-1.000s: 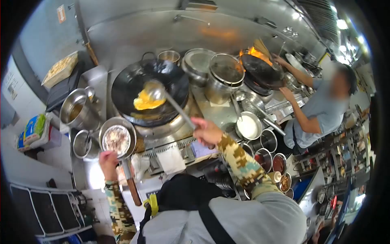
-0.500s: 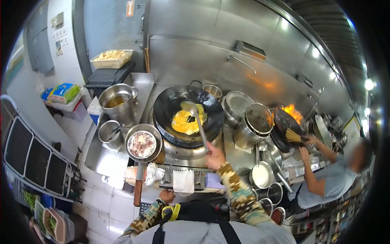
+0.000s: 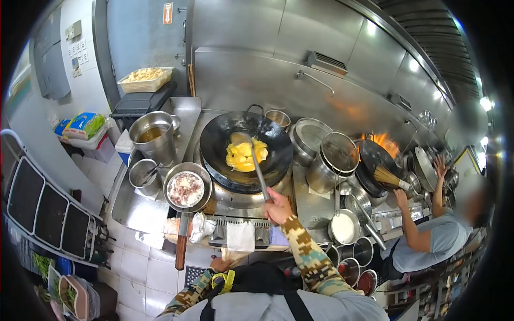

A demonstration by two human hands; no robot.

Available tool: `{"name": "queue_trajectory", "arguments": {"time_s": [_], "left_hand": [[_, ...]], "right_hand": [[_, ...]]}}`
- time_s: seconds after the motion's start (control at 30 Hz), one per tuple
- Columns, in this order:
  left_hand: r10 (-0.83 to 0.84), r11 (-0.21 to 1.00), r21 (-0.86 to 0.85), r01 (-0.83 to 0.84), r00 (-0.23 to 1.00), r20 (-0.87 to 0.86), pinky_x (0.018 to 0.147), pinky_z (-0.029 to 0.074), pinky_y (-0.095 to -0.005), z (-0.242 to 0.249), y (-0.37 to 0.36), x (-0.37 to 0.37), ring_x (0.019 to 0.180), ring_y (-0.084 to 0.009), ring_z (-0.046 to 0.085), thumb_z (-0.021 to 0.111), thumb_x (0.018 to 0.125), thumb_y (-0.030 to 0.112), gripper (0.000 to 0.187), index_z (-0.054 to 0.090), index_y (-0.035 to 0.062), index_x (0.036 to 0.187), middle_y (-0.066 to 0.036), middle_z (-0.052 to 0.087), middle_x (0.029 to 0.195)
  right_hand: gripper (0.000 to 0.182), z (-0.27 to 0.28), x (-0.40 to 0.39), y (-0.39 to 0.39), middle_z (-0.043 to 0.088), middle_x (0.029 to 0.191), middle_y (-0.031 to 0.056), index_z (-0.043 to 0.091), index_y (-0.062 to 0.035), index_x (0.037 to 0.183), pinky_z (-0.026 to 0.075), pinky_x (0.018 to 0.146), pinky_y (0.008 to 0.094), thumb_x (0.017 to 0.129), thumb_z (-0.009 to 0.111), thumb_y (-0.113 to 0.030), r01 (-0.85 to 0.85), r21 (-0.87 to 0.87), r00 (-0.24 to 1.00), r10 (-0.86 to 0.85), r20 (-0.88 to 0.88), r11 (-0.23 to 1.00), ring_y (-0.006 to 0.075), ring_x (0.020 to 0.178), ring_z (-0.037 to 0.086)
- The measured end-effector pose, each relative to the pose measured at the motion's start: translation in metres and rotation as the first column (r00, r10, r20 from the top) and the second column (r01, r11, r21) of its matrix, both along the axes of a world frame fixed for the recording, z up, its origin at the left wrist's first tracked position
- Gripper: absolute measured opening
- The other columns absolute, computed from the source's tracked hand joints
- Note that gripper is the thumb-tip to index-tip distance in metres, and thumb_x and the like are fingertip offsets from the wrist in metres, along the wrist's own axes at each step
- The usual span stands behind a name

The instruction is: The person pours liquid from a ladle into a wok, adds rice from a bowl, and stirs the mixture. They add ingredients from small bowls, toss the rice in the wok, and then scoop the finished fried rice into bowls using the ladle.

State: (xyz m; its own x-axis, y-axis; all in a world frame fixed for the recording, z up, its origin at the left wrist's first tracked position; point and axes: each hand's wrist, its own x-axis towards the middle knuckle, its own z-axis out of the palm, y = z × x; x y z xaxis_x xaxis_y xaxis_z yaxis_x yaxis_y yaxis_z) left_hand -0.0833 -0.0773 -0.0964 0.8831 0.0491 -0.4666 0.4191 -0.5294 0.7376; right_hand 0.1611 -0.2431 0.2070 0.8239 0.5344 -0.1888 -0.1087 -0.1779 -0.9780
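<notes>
My right hand [image 3: 278, 207] is wrapped round the handle of a long metal ladle [image 3: 258, 170]. The ladle's bowl touches the yellow egg [image 3: 246, 155] in a large black wok [image 3: 217, 140] on the stove. Low in the view, my left hand [image 3: 220, 264] is near the counter's front edge, beside a pale cloth; its fingers are mostly hidden. A steel pan [image 3: 208, 182] with a wooden handle, left of the wok, holds a bowl of white and reddish-brown food [image 3: 186, 189].
Metal pots [image 3: 153, 140] stand at the left. Stacked pots with strainers [image 3: 339, 154] are right of the wok. A co-worker [image 3: 436, 235] stands at the far right by a flaming wok [image 3: 378, 155] and a bamboo brush [image 3: 388, 176]. A white cloth [image 3: 241, 237] hangs in front.
The ladle and my right hand have shifted slightly left, and the egg is more bunched together. The co-worker's one hand has risen away from the brush toward the pans at the back.
</notes>
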Motion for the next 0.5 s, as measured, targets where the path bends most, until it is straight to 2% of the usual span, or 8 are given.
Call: {"name": "queue_trajectory", "arguments": {"time_s": [0.07, 0.1, 0.13, 0.2, 0.27, 0.3, 0.4, 0.5], "left_hand": [[0.076, 0.997, 0.007, -0.076, 0.995, 0.071, 0.084, 0.047, -0.0439, 0.041, 0.001, -0.017, 0.1, -0.0369, 0.061, 0.052, 0.085, 0.054, 0.053, 0.062, 0.0129, 0.117, -0.02, 0.066, 0.103], [0.043, 0.98, 0.194, -0.051, 0.998, 0.044, 0.081, 0.049, -0.0418, -0.043, 0.014, -0.021, 0.094, -0.0361, 0.063, 0.057, 0.083, 0.048, 0.049, 0.063, 0.0076, 0.11, -0.02, 0.067, 0.098], [0.106, 0.983, 0.139, -0.118, 0.99, 0.092, 0.079, 0.05, -0.0402, -0.019, 0.017, -0.025, 0.09, -0.0337, 0.064, 0.061, 0.081, 0.044, 0.047, 0.063, 0.0053, 0.107, -0.02, 0.067, 0.095], [0.212, 0.972, 0.065, -0.226, 0.962, 0.175, 0.076, 0.052, -0.0378, 0.002, 0.026, -0.041, 0.085, -0.0294, 0.066, 0.065, 0.079, 0.037, 0.042, 0.063, 0.0027, 0.105, -0.018, 0.068, 0.092], [0.308, 0.947, 0.01, -0.32, 0.919, 0.248, 0.075, 0.053, -0.0359, 0.003, 0.03, -0.06, 0.083, -0.0257, 0.067, 0.067, 0.078, 0.031, 0.039, 0.063, 0.0019, 0.104, -0.017, 0.068, 0.092], [0.493, 0.867, -0.105, -0.488, 0.87, 0.024, 0.075, 0.053, -0.0347, -0.013, 0.03, -0.066, 0.085, -0.0231, 0.067, 0.071, 0.076, 0.028, 0.039, 0.063, 0.0027, 0.105, -0.016, 0.069, 0.093], [0.288, 0.957, -0.029, -0.289, 0.957, -0.035, 0.076, 0.054, -0.0372, -0.034, 0.053, -0.087, 0.087, -0.0277, 0.067, 0.066, 0.078, 0.035, 0.036, 0.067, 0.0044, 0.097, -0.018, 0.069, 0.094], [0.016, 0.933, 0.359, -0.013, 1.0, -0.004, 0.073, 0.054, -0.0401, -0.086, 0.085, -0.116, 0.081, -0.0312, 0.068, 0.064, 0.075, 0.037, 0.033, 0.071, 0.0056, 0.083, -0.018, 0.069, 0.084]], "right_hand": [[0.074, 0.023, -0.023, -0.024, 0.058, 0.071, 0.0042, 0.029, -0.0041, 0.146, 0.042, 0.04, 0.0254, 0.08, 0.061, 0.002, -0.03, 0.06, 0.993, 0.037, -0.116, 0.998, 0.0097, 0.048, 0.052], [0.074, 0.033, -0.03, -0.04, 0.059, 0.072, 0.0046, 0.029, -0.004, 0.146, 0.043, 0.04, 0.025, 0.08, 0.062, 0.002, -0.032, 0.097, 0.983, 0.049, -0.175, 0.995, 0.0098, 0.048, 0.052], [0.072, 0.045, -0.025, -0.056, 0.059, 0.072, 0.0056, 0.031, -0.0042, 0.145, 0.044, 0.038, 0.024, 0.08, 0.062, 0.004, -0.018, 0.081, 0.966, 0.039, -0.255, 0.997, 0.0104, 0.047, 0.054], [0.07, 0.065, -0.005, -0.075, 0.058, 0.07, 0.0054, 0.032, -0.0053, 0.145, 0.043, 0.037, 0.0238, 0.081, 0.06, 0.004, 0.053, 0.031, 0.965, -0.043, -0.259, 0.998, 0.0104, 0.047, 0.054], [0.066, 0.048, 0.036, -0.064, 0.056, 0.064, 0.0045, 0.033, -0.0082, 0.145, 0.038, 0.035, 0.0244, 0.083, 0.054, 0.001, -0.159, -0.012, 0.986, 0.158, -0.06, 0.987, 0.0111, 0.045, 0.052], [0.067, 0.022, 0.044, -0.041, 0.054, 0.061, 0.0032, 0.032, -0.0081, 0.145, 0.035, 0.035, 0.0249, 0.083, 0.054, 0.0, 0.011, -0.039, 0.999, -0.013, -0.042, 0.999, 0.0114, 0.042, 0.049], [0.07, 0.022, -0.008, 0.011, 0.058, 0.064, 0.0031, 0.035, -0.0075, 0.144, 0.039, 0.039, 0.0247, 0.079, 0.061, 0.001, 0.124, 0.053, 0.963, -0.107, -0.249, 0.991, 0.0102, 0.044, 0.05], [0.067, 0.043, -0.036, -0.023, 0.057, 0.063, 0.0022, 0.038, -0.0056, 0.142, 0.04, 0.036, 0.0236, 0.08, 0.064, 0.0, 0.065, 0.137, 0.94, -0.015, -0.341, 0.988, 0.0083, 0.045, 0.052]]}}
